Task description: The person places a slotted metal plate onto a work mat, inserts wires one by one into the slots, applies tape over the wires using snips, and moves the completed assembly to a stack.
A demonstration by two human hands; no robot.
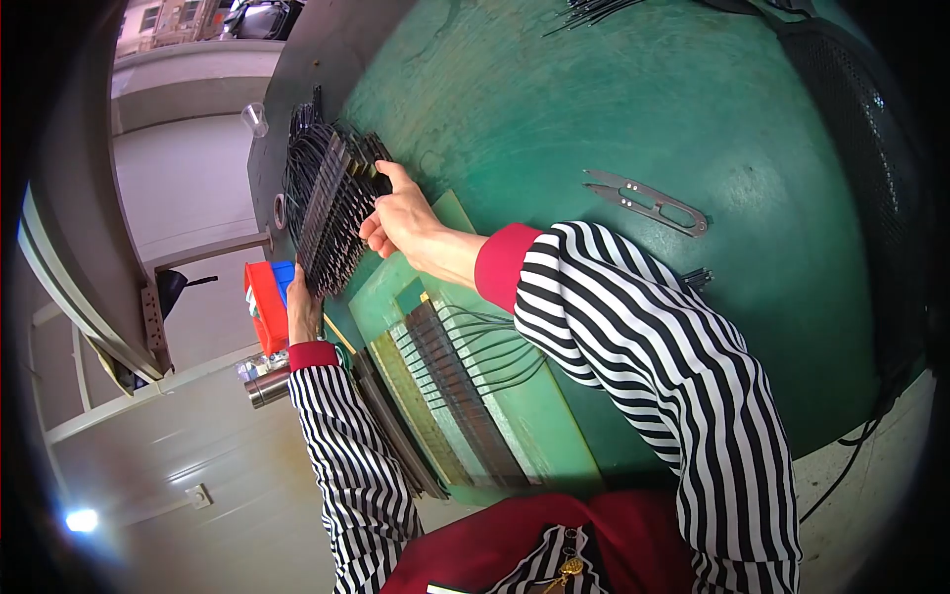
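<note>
A thick stack of black cables [332,213] lies at the far left of the green table. My left hand [301,305] is at the stack's lower left end, its fingers partly hidden. At the stack's right side is my right hand [401,216], thumb and forefinger apart, the other fingers curled; nothing shows between them. Nearer to me a green board [534,396] carries a dark strip [460,386] with several black cables [505,358] running out to the right.
Thread snips [648,201] lie right of my right hand. Small dark pieces [699,279] sit beside my right sleeve. At the left are a red bin [267,307], a blue bin [284,277], a metal cylinder [267,387], a tape roll [279,211] and a clear cup [254,120].
</note>
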